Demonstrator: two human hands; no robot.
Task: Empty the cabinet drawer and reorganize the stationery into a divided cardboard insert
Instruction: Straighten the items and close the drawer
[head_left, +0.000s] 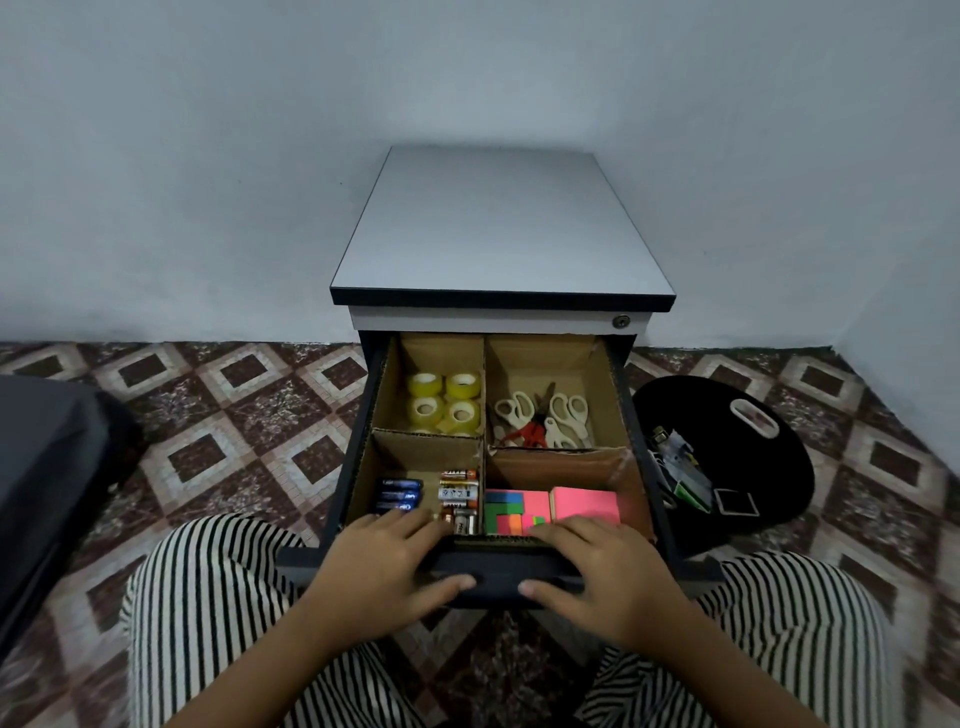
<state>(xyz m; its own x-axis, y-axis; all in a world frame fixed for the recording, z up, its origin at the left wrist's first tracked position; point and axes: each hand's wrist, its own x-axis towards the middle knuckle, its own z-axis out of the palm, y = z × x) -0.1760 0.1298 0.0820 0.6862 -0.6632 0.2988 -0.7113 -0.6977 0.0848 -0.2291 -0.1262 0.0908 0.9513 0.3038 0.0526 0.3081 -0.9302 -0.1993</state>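
The drawer (497, 570) front is touched by left hand (384, 561) and right hand (597, 566), fingers flat; the insert's (607, 375) 4 compartments are stocked.

Home room: patterned floor tiles (234, 415), plain wall (208, 156), small cabinet (493, 228).

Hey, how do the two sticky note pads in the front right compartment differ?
The left pad is a patchwork of blue, green, orange and pink; the right pad is plain pink. The left pad sits next to the middle divider; the right pad lies away from it. Both lie flat, side by side, in the near-right compartment of the cardboard insert.
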